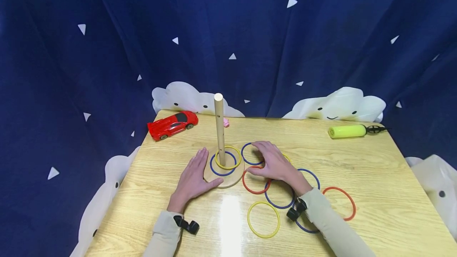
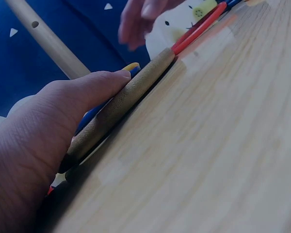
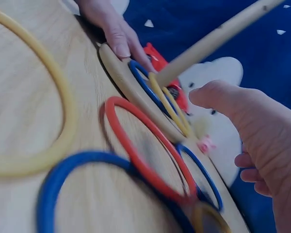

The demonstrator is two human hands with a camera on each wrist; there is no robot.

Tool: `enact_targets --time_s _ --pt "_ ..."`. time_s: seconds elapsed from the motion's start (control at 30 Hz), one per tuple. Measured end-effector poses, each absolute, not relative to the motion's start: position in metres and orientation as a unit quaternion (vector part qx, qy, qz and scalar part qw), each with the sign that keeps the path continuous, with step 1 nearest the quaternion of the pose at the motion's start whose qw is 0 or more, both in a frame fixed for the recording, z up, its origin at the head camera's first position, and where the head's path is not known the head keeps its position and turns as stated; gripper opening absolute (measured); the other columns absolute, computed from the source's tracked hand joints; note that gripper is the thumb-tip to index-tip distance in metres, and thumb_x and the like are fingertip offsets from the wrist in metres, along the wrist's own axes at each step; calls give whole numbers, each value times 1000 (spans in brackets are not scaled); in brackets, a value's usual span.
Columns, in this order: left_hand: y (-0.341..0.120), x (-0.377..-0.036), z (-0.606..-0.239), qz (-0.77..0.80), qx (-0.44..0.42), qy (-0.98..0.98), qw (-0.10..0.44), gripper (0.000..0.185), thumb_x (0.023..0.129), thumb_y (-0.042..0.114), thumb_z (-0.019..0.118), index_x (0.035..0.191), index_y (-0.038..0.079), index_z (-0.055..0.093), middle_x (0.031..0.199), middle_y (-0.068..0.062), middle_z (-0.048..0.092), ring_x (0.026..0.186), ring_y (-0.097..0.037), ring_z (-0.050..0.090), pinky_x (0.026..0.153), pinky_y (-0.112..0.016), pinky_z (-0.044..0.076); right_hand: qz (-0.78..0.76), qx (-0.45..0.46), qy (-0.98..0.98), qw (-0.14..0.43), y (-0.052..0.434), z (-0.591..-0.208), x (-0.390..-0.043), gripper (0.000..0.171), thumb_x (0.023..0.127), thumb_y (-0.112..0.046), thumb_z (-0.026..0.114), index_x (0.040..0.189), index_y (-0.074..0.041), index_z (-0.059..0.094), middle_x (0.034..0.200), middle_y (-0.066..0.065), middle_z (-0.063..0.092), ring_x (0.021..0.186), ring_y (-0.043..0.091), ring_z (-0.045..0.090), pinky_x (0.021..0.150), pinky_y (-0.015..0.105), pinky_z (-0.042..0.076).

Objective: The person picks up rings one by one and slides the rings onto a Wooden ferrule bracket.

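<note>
Left hand (image 1: 194, 177) lies flat, fingers straight, thumb pressing round wooden base (image 1: 228, 179) at 9 o'clock side, probably steadying peg (image 1: 219, 128). Right hand (image 1: 273, 162) hovers, fingers spread and relaxed, over blue ring (image 1: 246, 158) at 3 o'clock of peg, holding nothing. Yellow ring (image 1: 228, 157) already around peg.

A red toy car (image 1: 173, 124) sits at the far left of the wooden desk (image 1: 375, 177), a small pink toy (image 1: 226, 122) beside it, a yellow pump (image 1: 348, 131) far right, and a dark blue curtain (image 1: 250, 31) with white clouds (image 1: 339, 108) behind.
</note>
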State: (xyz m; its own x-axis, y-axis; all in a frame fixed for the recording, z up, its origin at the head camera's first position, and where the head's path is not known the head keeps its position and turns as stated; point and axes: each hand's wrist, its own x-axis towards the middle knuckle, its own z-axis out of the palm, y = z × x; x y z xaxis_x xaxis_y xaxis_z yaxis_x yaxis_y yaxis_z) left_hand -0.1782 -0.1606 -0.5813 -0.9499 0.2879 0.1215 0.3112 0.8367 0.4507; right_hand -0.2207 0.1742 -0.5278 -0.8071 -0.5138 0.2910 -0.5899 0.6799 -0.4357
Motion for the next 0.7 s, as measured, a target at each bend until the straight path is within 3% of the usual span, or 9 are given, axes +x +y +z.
enact_targets --time_s 0.43,0.7 --pt "-161 -177 -582 -241 -155 -958 19 122 82 88 56 168 12 16 176 0 12 162 -16 5 131 -42 14 271 205 -928 151 271 -537 -162 90 75 -42 90 145 2 54 144 21 55 137 42 45 110 63 36" --pt "-160 -177 -581 -241 -153 -958 15 122 82 89 56 169 13 14 176 1 11 162 -14 3 131 -42 12 284 129 -935 172 326 -545 -118 88 76 -32 91 146 5 52 146 29 51 133 50 43 105 69 34"
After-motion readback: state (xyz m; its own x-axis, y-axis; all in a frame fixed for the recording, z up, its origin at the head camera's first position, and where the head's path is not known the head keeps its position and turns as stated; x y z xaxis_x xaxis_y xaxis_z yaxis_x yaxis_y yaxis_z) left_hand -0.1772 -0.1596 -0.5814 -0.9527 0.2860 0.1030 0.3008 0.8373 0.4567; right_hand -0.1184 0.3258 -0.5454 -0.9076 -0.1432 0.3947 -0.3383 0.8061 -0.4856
